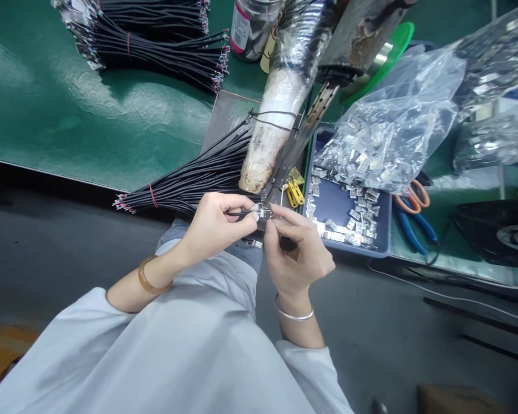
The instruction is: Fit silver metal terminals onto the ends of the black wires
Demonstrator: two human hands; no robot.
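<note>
My left hand (221, 224) pinches a black cable (240, 214) close to its end. At that end sits a small silver metal connector piece (265, 213), which my right hand (297, 244) grips between thumb and fingers. Both hands meet just below the tip of a white, plastic-wrapped tube (267, 126). A bundle of black cables (194, 178) tied with a red band lies behind my left hand. Right of my right hand, a blue tray (334, 204) holds many small silver metal pieces (362, 213).
A perforated metal nozzle (319, 109) slants down beside the tube. More cable bundles (155, 49) and a clear jar (254, 29) stand at the back. A plastic bag of metal pieces (384, 144) overhangs the tray. Pliers (414, 224) and a yellow tool (294, 192) lie nearby.
</note>
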